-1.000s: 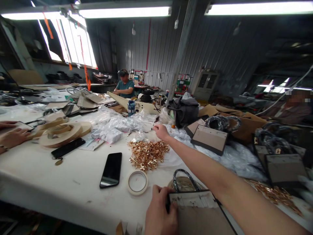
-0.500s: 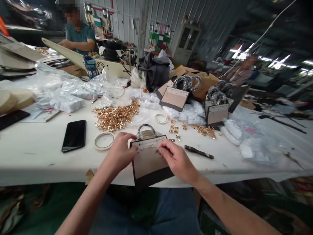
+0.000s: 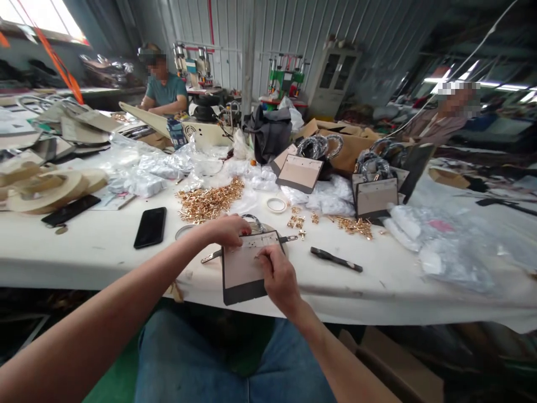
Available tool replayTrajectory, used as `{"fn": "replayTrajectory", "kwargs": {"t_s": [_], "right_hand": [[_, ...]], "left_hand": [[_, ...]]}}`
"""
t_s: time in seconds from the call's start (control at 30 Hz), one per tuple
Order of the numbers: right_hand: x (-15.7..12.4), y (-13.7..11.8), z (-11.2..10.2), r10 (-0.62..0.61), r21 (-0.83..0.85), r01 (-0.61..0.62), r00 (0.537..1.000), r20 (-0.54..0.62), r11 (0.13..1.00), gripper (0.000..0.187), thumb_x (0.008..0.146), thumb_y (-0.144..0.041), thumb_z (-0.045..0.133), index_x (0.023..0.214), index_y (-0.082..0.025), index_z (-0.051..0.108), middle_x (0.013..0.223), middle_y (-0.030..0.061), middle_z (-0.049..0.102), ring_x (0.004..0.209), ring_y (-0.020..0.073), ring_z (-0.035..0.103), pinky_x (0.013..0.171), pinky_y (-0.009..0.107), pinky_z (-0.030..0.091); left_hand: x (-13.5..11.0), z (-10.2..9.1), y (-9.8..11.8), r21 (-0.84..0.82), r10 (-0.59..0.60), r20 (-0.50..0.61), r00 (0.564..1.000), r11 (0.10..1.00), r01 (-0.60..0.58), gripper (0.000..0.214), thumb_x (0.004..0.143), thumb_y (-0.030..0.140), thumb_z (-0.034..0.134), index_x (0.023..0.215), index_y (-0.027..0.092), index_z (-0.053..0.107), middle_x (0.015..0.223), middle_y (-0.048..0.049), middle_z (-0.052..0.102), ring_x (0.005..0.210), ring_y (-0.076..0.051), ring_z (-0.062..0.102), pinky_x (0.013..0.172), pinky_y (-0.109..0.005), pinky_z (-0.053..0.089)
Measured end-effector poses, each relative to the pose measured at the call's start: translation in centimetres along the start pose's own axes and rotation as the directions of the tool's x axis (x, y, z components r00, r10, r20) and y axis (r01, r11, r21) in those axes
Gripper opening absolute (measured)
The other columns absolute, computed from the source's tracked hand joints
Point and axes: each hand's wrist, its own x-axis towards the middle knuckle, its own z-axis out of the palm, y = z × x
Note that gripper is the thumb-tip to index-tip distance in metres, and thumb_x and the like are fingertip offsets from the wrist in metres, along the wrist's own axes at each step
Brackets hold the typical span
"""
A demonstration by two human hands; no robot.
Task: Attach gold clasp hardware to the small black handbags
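Observation:
A beige handbag panel with dark edges lies at the table's front edge, a wrapped handle rising behind its top. My left hand is at the panel's upper left corner, its fingers closed over the top edge. Over the middle of the panel, my right hand is closed in a pinch; what lies between its fingertips is too small to make out. Small holes or studs line the panel's top strip. A strap with a metal end sticks out to the right, another strap to the left.
Gold metal fasteners lie heaped behind my left hand, with a smaller pile to the right. Around are a phone, a tape roll, a black tool, more bag panels and plastic bags. Two people are farther back.
The view has swung left. My left hand has turned to reach across the panel's top corner. My right hand has shifted slightly toward the panel's middle, still pinching.

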Motion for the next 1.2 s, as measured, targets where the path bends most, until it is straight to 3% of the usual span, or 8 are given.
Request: {"fn": "replayTrajectory", "kwargs": {"t_s": [0.17,0.3,0.43,0.67,0.83,1.0,1.2], "right_hand": [[0.2,0.1,0.5,-0.069,-0.043,0.067,0.997,-0.047,0.997,0.018,0.118,-0.022,0.044,0.109,-0.027,0.059,0.102,0.0079,0.069,0.097,0.0273,0.068,0.087,0.041,0.056],[0.2,-0.2,0.4,-0.063,-0.057,0.060,0.996,-0.055,0.997,0.019,0.115,-0.020,0.045,0.109,-0.028,0.061,0.103,0.0096,0.070,0.100,0.0294,0.070,0.089,0.043,0.059],[0.0,-0.3,0.4,-0.036,-0.060,0.034,0.998,-0.042,0.998,0.021,0.117,-0.023,0.042,0.110,-0.027,0.062,0.104,0.0101,0.071,0.102,0.0293,0.071,0.092,0.044,0.059],[-0.4,0.3,0.7,-0.035,-0.075,0.033,0.999,-0.032,0.997,0.020,0.118,-0.025,0.042,0.112,-0.026,0.061,0.106,0.0101,0.071,0.101,0.0288,0.070,0.093,0.044,0.057],[-0.1,-0.2,0.0,0.038,0.001,-0.038,0.999,-0.024,0.999,0.019,0.117,-0.027,0.047,0.110,-0.025,0.064,0.105,0.0088,0.071,0.099,0.0272,0.070,0.092,0.041,0.056],[2.8,-0.8,-2.9,0.145,0.164,-0.168,0.979,0.141,0.972,0.015,0.110,-0.031,0.065,0.105,-0.025,0.078,0.110,0.0070,0.076,0.101,0.0242,0.072,0.085,0.034,0.057],[8.4,-0.5,-4.4,0.104,0.023,-0.117,0.942,0.320,0.993,0.011,0.101,-0.023,0.076,0.103,-0.025,0.087,0.104,0.0043,0.084,0.095,0.0230,0.075,0.089,0.034,0.056]], "left_hand": [[2.3,-0.9,0.4,-0.100,0.062,0.134,0.989,0.994,-0.049,0.051,0.061,0.016,0.075,0.111,0.022,0.082,0.113,-0.0068,0.083,0.101,-0.027,0.072,0.083,-0.032,0.053],[3.8,-0.9,-0.1,-0.252,0.078,0.211,0.974,0.968,-0.023,0.036,0.052,0.018,0.072,0.087,0.021,0.074,0.085,-0.0013,0.074,0.083,-0.024,0.063,0.070,-0.032,0.045],[4.6,-0.7,-0.8,-0.435,0.087,0.305,0.948,0.899,0.057,0.028,0.050,0.022,0.077,0.078,0.022,0.072,0.075,0.0008,0.070,0.082,-0.023,0.060,0.074,-0.032,0.046],[4.9,0.3,-2.0,-0.651,0.119,0.362,0.925,0.743,0.159,0.037,0.047,0.026,0.087,0.083,0.022,0.082,0.085,-0.0040,0.079,0.098,-0.030,0.069,0.090,-0.038,0.056],[5.4,1.2,-2.0,-0.597,0.061,0.318,0.946,0.788,0.150,0.036,0.046,0.025,0.083,0.081,0.020,0.081,0.085,-0.0058,0.077,0.097,-0.032,0.068,0.090,-0.041,0.057],[5.5,2.1,-1.9,-0.560,-0.006,0.255,0.967,0.815,0.153,0.038,0.045,0.024,0.084,0.083,0.020,0.080,0.081,-0.0036,0.075,0.091,-0.029,0.064,0.080,-0.036,0.054],[5.7,2.0,-1.8,-0.513,-0.032,0.193,0.981,0.849,0.129,0.038,0.047,0.028,0.093,0.082,0.020,0.080,0.074,0.0010,0.068,0.086,-0.024,0.059,0.078,-0.033,0.051]]}}
